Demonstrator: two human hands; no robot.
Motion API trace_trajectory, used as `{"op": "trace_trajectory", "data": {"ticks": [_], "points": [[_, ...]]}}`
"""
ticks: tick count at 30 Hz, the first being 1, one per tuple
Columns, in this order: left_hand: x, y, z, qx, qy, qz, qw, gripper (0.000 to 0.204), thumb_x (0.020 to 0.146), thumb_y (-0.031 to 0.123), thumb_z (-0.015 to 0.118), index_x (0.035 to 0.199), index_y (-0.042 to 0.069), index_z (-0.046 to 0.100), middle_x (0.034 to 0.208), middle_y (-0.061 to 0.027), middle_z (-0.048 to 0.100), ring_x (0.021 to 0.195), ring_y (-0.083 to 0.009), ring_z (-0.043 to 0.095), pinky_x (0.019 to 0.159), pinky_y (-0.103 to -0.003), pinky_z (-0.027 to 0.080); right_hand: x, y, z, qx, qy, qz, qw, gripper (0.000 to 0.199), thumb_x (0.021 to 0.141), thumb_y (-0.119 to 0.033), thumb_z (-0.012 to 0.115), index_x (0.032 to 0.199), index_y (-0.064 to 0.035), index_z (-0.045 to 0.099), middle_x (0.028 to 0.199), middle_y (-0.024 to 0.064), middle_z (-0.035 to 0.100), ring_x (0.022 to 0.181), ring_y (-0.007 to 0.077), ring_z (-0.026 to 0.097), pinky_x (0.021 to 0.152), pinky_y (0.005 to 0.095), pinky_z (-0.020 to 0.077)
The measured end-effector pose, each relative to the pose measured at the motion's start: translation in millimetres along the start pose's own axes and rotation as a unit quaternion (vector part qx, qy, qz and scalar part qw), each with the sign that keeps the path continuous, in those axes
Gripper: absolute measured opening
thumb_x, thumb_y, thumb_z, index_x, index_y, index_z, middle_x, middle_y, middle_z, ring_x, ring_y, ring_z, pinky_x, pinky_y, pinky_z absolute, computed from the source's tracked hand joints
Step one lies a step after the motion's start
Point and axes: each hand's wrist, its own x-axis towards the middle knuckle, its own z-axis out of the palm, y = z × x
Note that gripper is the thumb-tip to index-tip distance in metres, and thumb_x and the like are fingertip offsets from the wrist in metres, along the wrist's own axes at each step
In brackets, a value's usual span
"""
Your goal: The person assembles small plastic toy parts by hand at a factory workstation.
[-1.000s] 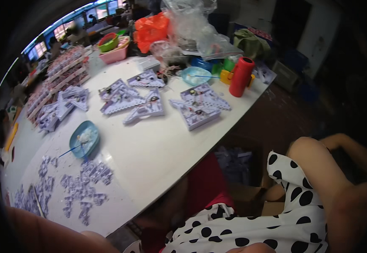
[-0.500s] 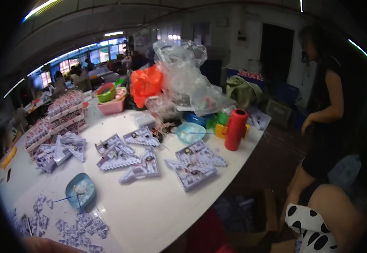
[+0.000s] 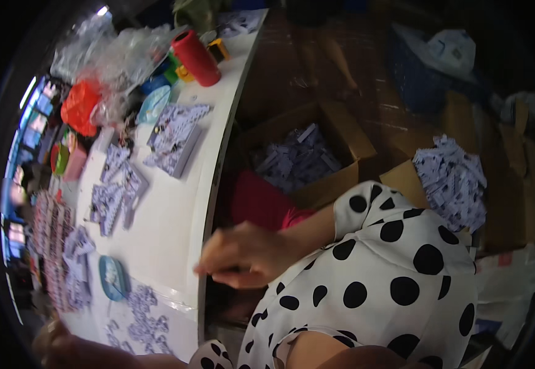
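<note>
My right hand (image 3: 246, 253) hovers by the near edge of the white table (image 3: 169, 215), in front of my polka-dot clothing. Its fingers are curled in, and I cannot make out anything between them. Dark and smeared at the lower left, my left hand (image 3: 58, 344) is close to the small lilac plastic parts (image 3: 147, 313) spread on the table; its fingers are unclear. A blue bowl (image 3: 113, 278) with whitish contents stands beyond those parts. Farther along lie lilac triangular housings with wires (image 3: 178, 138) and several similar ones (image 3: 116, 197).
Right of the table, a cardboard box (image 3: 347, 132) holds lilac pieces, and another heap of lilac pieces (image 3: 451, 181) fills a second carton. A red stool (image 3: 255, 200) stands under the table edge. A red cylinder (image 3: 196, 58) and plastic bags (image 3: 119, 55) occupy the far end.
The view has swung right and downward, bringing my right hand, my clothing and the filled cartons into sight. My left hand and forearm show more at the lower left.
</note>
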Motion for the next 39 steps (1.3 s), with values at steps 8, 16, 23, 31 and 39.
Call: {"op": "trace_trajectory", "data": {"ticks": [8, 16, 23, 31, 39], "points": [[-82, 46, 39, 0.228, 0.168, -0.361, 0.888, 0.042, 0.094, -0.01, 0.059, 0.136, -0.011, 0.051, 0.113, -0.0226, 0.068, 0.114, -0.0375, 0.064, 0.102, -0.046, 0.051, -42, -10, 20, -0.04, -0.139, 0.026, 0.989, 0.071, 0.083, 0.001, 0.07, 0.148, -0.0141, 0.045, 0.101, 0.0083, 0.062, 0.074, 0.0241, 0.068, 0.063, 0.0358, 0.0574], [-230, 50, 106, 0.221, 0.341, -0.567, 0.717, 0.052, 0.087, -0.012, 0.066, 0.137, 0.0, 0.057, 0.117, -0.0157, 0.07, 0.103, -0.0247, 0.069, 0.096, -0.037, 0.052, -38, 26, 37, 0.044, -0.198, 0.113, 0.973, 0.07, 0.088, -0.002, 0.07, 0.15, -0.013, 0.04, 0.109, 0.0105, 0.064, 0.082, 0.0227, 0.07, 0.069, 0.0339, 0.0591], [-260, 23, 136, 0.237, 0.314, -0.61, 0.688, 0.052, 0.089, -0.007, 0.066, 0.139, 0.0, 0.056, 0.126, -0.0178, 0.063, 0.114, -0.0289, 0.065, 0.098, -0.039, 0.051, -22, 48, 56, 0.08, -0.215, 0.118, 0.966, 0.063, 0.087, -0.005, 0.074, 0.144, -0.0094, 0.048, 0.107, 0.0096, 0.067, 0.083, 0.0219, 0.07, 0.07, 0.0327, 0.0586], [-260, 35, 136, 0.259, 0.268, -0.625, 0.685, 0.037, 0.091, 0.0, 0.067, 0.127, 0.006, 0.066, 0.113, -0.015, 0.067, 0.103, -0.0284, 0.069, 0.09, -0.036, 0.055, -108, 30, 41, 0.033, -0.428, 0.102, 0.898, 0.04, 0.09, -0.026, 0.073, 0.126, -0.012, 0.066, 0.086, 0.0057, 0.064, 0.078, 0.0236, 0.064, 0.066, 0.0332, 0.0542], [-260, 42, 126, 0.21, 0.348, -0.59, 0.697, 0.037, 0.088, -0.002, 0.069, 0.124, 0.004, 0.067, 0.111, -0.0136, 0.07, 0.104, -0.0244, 0.068, 0.09, -0.033, 0.052, -54, 43, 43, 0.015, -0.428, 0.108, 0.897, 0.037, 0.074, -0.019, 0.086, 0.109, -0.0111, 0.075, 0.083, 0.0065, 0.068, 0.071, 0.024, 0.065, 0.061, 0.0344, 0.0539]]}}
